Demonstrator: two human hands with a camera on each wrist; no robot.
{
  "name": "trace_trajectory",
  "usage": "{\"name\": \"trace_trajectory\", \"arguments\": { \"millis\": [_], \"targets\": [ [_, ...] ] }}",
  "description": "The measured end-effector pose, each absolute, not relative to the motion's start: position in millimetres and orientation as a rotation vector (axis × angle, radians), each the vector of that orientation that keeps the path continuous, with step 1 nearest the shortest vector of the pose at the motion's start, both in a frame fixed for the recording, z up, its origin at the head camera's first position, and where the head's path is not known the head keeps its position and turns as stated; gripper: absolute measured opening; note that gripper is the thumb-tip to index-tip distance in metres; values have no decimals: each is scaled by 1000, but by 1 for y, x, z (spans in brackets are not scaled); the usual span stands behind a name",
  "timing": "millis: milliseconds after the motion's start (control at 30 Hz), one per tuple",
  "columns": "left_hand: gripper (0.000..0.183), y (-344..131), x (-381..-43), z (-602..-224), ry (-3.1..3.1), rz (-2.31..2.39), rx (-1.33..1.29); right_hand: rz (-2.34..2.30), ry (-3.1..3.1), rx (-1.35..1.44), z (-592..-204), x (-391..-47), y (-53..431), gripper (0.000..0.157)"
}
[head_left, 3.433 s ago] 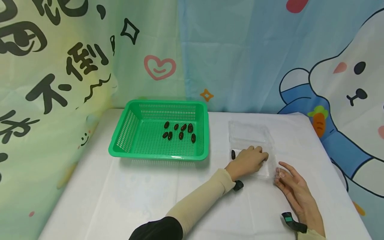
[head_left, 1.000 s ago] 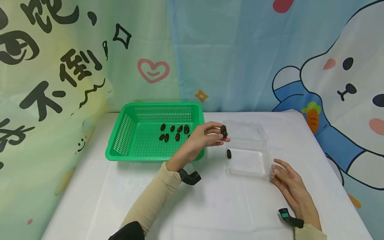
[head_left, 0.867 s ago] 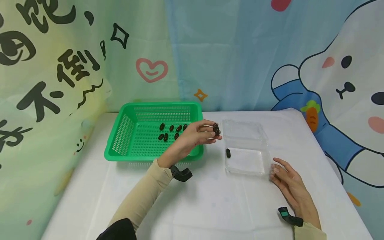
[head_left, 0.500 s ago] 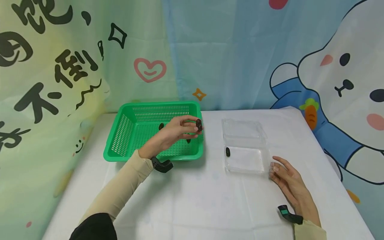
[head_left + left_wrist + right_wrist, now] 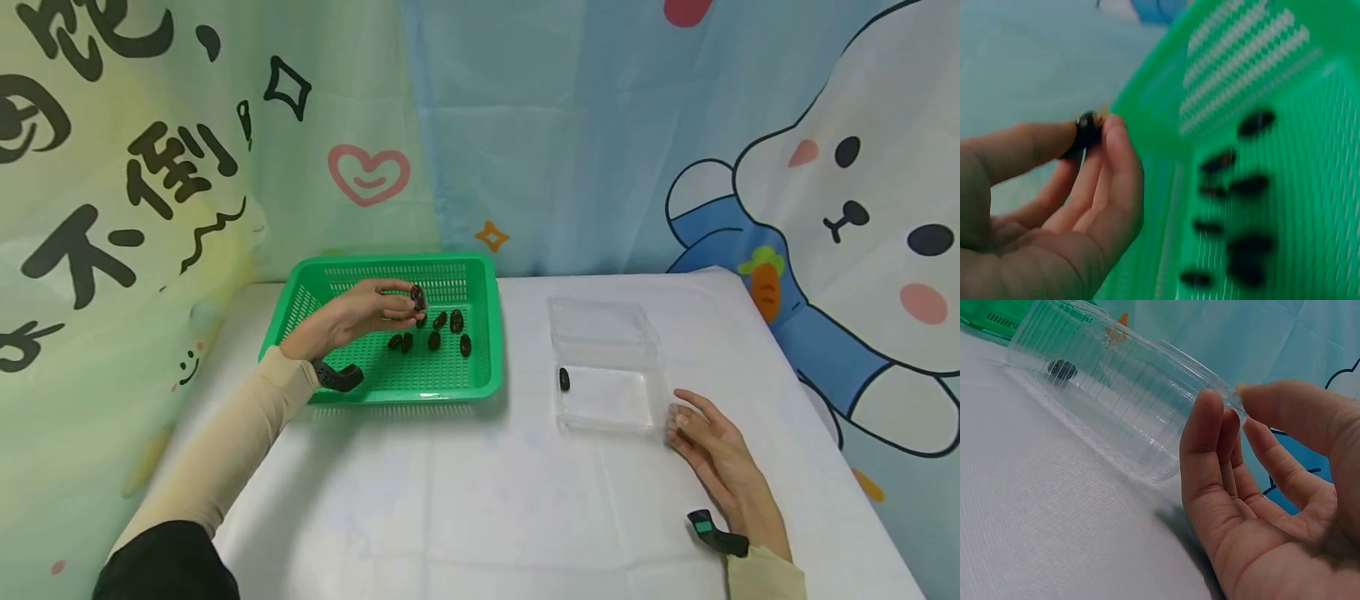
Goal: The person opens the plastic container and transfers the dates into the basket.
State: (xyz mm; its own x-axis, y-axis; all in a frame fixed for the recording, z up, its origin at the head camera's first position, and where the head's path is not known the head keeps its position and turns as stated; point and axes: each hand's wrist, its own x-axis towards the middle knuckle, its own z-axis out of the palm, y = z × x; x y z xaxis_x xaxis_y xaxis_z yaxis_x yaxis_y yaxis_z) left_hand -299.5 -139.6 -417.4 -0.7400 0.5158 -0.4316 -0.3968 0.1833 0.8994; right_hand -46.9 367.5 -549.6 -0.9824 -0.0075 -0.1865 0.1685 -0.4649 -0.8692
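My left hand [image 5: 356, 315] is over the green basket [image 5: 360, 381], pinching a dark brown, glossy date [image 5: 417, 297] between thumb and fingers. The left wrist view shows the same date [image 5: 1089, 130] at the fingertips. Several more dates [image 5: 457, 321] lie scattered on the basket floor. To the right, a clear plastic box [image 5: 607, 408] stands with its lid [image 5: 600, 329] folded back. One date [image 5: 564, 379] sits at the box's left end. My right hand [image 5: 723, 458] holds the box's right side; in the right wrist view its thumb and fingers pinch the rim.
A white cloth [image 5: 480, 500] covers the table. Behind it hangs a printed curtain [image 5: 525, 150] close to the basket's back edge. Black wrist cameras [image 5: 341, 377] are strapped to both wrists.
My left hand has moved from the box leftward to above the basket, carrying the date. My right hand has stayed at the box. The head view has shifted slightly.
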Motion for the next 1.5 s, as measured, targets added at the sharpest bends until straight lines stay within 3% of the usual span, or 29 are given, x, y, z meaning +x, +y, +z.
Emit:
{"name": "trace_trajectory", "arguments": {
  "millis": [267, 633, 1500],
  "targets": [
    [62, -175, -336, -442, 1763, 1593, -71, -2614, 1529, 252, -550, -46, 367, 44],
    [59, -190, -346, -462, 1890, 1447, -117, -2597, 1545, 234, -551, -45, 368, 44],
    [21, -179, -347, -477, 2207, 1187, -9, -2602, 1542, 252, -550, -46, 369, 43]
  ]
}}
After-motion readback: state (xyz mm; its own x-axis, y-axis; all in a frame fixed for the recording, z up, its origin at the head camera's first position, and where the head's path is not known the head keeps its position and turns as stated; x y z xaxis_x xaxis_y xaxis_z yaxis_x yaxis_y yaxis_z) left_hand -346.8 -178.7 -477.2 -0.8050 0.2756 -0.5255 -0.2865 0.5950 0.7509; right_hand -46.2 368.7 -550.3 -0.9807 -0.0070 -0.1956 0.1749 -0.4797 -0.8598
